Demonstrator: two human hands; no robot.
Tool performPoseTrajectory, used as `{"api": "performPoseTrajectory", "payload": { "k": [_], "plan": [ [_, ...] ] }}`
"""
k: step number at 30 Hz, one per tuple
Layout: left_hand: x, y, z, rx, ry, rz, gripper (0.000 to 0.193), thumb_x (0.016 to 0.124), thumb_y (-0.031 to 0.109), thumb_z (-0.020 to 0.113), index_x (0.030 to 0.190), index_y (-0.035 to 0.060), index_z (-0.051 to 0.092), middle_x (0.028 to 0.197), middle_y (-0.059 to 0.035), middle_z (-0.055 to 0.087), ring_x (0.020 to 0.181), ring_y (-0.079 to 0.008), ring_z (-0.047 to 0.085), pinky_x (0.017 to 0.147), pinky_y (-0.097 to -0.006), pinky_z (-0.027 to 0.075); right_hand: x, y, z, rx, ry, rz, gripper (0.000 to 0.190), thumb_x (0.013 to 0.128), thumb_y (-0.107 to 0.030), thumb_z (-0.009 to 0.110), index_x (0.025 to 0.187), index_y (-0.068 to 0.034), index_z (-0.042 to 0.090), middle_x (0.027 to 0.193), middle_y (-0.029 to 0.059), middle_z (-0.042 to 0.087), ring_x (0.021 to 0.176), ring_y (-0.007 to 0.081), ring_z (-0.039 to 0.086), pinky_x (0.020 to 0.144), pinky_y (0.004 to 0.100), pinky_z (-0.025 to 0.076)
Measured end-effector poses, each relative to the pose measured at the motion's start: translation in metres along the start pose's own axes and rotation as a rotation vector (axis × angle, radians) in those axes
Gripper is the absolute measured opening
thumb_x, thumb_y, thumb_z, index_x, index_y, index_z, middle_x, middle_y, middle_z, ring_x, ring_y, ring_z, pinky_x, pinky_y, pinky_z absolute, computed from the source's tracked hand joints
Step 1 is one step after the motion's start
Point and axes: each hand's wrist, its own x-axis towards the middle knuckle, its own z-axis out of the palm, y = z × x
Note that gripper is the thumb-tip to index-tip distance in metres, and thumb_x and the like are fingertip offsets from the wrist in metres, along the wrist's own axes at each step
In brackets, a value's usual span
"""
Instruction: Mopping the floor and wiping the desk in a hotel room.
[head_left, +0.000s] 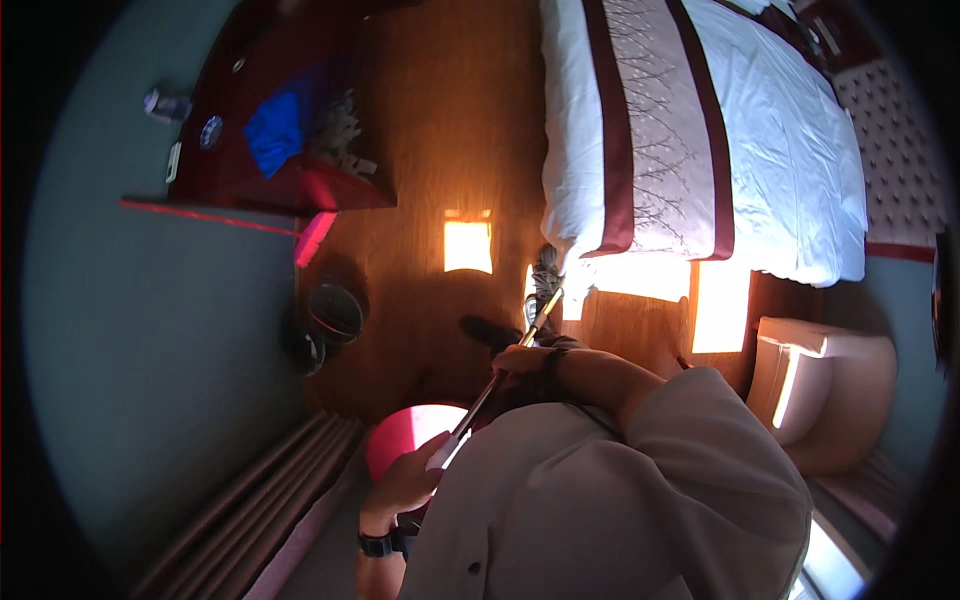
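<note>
Both my hands grip a long metal pole (480, 405) that slants from my waist down to the floor beside the bed. My left hand (405, 480) holds its upper end, around a pale grip section, with a black watch on the wrist. Farther down the shaft, my right hand (519, 363) is closed around it, a dark band on that wrist. Greyish strands like a mop head (547, 271) show near the pole's lower end, close to the bed's corner, partly blurred. A dark shoe (487, 330) stands on the wood floor (420, 300).
A bed (780, 150) with white bedding lies ahead to the right. A dark red desk (225, 165) on the left bears a blue cloth (276, 135). Black bins (335, 311) stand by the wall. A pink round object (390, 442) is near my left hand; an armchair (855, 397) sits right.
</note>
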Motion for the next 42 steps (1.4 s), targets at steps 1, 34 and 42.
{"api": "performPoseTrajectory", "payload": {
  "k": [1,34,42],
  "plan": [
    [0.015,0.013,-0.005,0.038,-0.02,0.005,0.066,0.092,0.025,0.059,0.152,0.0037,0.04,0.124,-0.0218,0.064,0.102,-0.0238,0.068,0.089,-0.0353,0.051,-0.002,0.026,-0.008,0.027,0.031,-0.013,0.018,0.086,-0.021,0.06,0.087,-0.006,0.071,0.075,0.0116,0.068,0.07,0.0248,0.069,0.064,0.0415,0.053],
    [0.037,0.109,-0.066,0.04,0.634,0.622,0.021,0.082,0.021,0.082,0.095,0.0076,0.073,0.08,-0.0078,0.07,0.072,-0.0176,0.068,0.064,-0.0309,0.052,0.034,-0.17,-0.022,0.074,-0.061,-0.611,0.018,0.1,-0.021,0.062,0.103,-0.005,0.067,0.094,0.0021,0.068,0.084,0.0087,0.064,0.074,0.0244,0.05],
    [0.023,0.058,-0.153,0.169,0.862,0.71,0.019,0.078,0.019,0.079,0.093,0.011,0.07,0.084,-0.0101,0.07,0.079,-0.0316,0.07,0.066,-0.0413,0.053,0.111,-0.237,-0.002,0.277,-0.138,-0.461,0.031,0.102,-0.033,0.061,0.114,-0.005,0.061,0.104,0.004,0.066,0.094,0.0152,0.067,0.082,0.0322,0.055]
  ]
}}
